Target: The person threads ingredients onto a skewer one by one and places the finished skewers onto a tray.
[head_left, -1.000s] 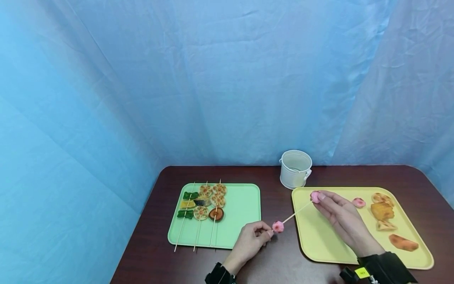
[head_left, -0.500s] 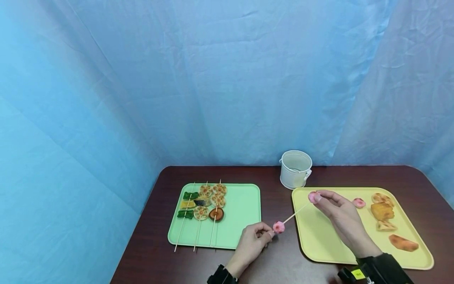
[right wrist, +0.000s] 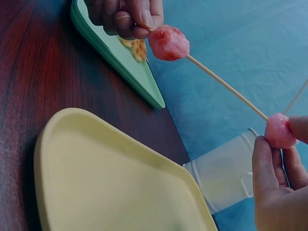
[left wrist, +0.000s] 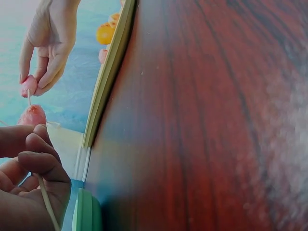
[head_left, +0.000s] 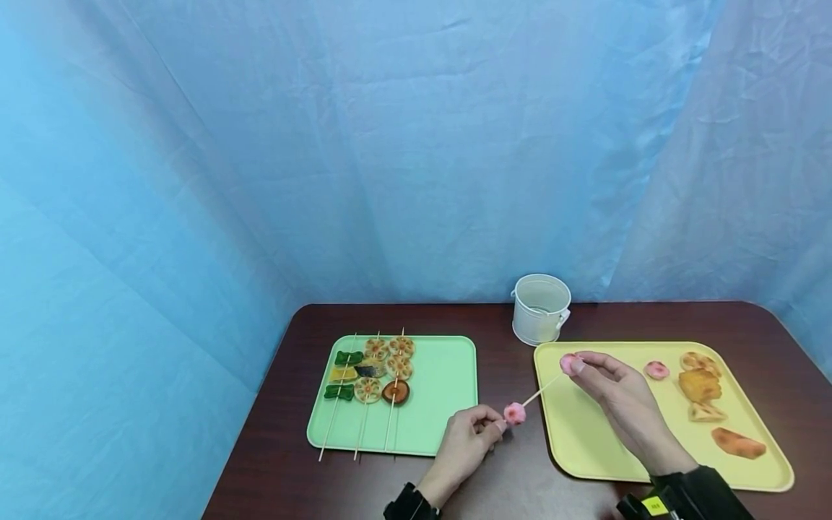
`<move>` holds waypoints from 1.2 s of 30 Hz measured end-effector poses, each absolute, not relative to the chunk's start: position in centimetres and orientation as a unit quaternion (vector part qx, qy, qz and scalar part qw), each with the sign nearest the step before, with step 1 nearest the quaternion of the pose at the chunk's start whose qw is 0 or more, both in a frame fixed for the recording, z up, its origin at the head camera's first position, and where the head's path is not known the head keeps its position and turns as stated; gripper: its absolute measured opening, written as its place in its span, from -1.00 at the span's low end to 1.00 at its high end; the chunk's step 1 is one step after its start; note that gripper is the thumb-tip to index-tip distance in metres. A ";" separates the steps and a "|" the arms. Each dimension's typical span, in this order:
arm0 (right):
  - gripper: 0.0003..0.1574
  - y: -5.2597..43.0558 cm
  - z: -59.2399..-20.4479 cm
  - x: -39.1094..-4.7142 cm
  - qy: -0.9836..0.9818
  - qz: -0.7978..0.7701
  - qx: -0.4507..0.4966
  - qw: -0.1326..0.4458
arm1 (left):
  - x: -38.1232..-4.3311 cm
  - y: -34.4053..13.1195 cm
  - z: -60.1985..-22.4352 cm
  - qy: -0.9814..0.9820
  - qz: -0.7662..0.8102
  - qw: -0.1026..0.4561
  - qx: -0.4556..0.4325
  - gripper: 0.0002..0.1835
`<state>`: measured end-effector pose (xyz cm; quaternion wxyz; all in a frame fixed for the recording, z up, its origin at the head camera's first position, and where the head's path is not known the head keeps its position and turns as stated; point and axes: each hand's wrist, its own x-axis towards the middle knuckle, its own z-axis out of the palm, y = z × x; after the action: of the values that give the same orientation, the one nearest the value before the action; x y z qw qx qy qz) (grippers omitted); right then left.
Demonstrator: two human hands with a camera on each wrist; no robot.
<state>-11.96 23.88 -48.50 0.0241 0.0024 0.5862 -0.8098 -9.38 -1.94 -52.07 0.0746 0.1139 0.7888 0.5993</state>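
Observation:
My left hand point(head_left: 464, 442) pinches a thin wooden skewer point(right wrist: 226, 86) just below a pink ball of food point(head_left: 514, 414) threaded on it. The skewer's lower end runs back through the curled fingers in the left wrist view. Over the yellow tray, my right hand point(head_left: 620, 404) holds a second pink ball point(right wrist: 280, 131) between thumb and fingers, at the far end of the skewer. A bare length of stick separates the two balls. Whether the stick's tip comes out beyond the second ball is hard to tell.
On the green tray point(head_left: 448, 390) at left lie several loaded skewers. The yellow tray point(head_left: 585, 448) bears another pink piece point(head_left: 656, 370), lotus slices, a golden chunk point(head_left: 700, 386) and an orange-brown piece point(head_left: 738, 443). A white bucket point(head_left: 541, 310) stands behind.
Both hands have drawn slightly closer together. The right hand with its pink ball has shifted left and a little down; the left hand moved slightly right. The bare stick between the balls looks shorter.

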 end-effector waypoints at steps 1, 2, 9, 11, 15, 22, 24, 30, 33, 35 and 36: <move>-0.72 23.9 -48.5 -12.0 0.587 -0.810 0.002 0.024 | -9.4 -1.9 -52.1 0.789 0.599 0.073 0.116 -0.85; -0.71 23.8 -48.5 -12.0 0.586 -0.810 0.003 0.025 | -9.4 -1.9 -52.1 0.790 0.598 0.071 0.119 -0.85; -0.67 23.6 -48.4 -12.0 0.590 -0.807 0.008 0.030 | -9.5 -1.8 -52.3 0.788 0.598 0.069 0.129 -0.84; -0.67 23.6 -48.4 -12.0 0.589 -0.807 0.009 0.032 | -9.5 -1.8 -52.3 0.787 0.600 0.069 0.128 -0.84; -0.66 23.6 -48.4 -12.0 0.589 -0.807 0.012 0.036 | -9.4 -1.8 -52.3 0.785 0.603 0.068 0.121 -0.84; -0.65 23.4 -48.3 -12.0 0.587 -0.809 0.011 0.042 | -9.3 -1.5 -52.2 0.780 0.611 0.081 0.105 -0.83; -0.66 23.4 -48.3 -11.9 0.586 -0.810 0.009 0.041 | -9.3 -1.4 -52.2 0.777 0.616 0.084 0.099 -0.83; -0.67 23.5 -48.4 -11.9 0.587 -0.809 0.010 0.038 | -9.2 -1.1 -52.1 0.769 0.627 0.098 0.081 -0.82; -0.66 23.5 -48.4 -12.0 0.583 -0.811 0.010 0.040 | -9.1 -1.0 -52.0 0.751 0.647 0.118 0.061 -0.82; -0.66 23.5 -48.3 -11.9 0.581 -0.813 0.009 0.039 | -9.0 -0.9 -51.8 0.734 0.664 0.133 0.048 -0.82; -0.66 23.5 -48.3 -11.9 0.579 -0.814 0.009 0.038 | -8.9 -0.9 -51.8 0.729 0.669 0.138 0.043 -0.82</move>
<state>-11.91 23.54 -48.28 0.0380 0.0085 0.5794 -0.8141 -8.94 -0.86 -51.77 0.1384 0.0435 0.7286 0.6694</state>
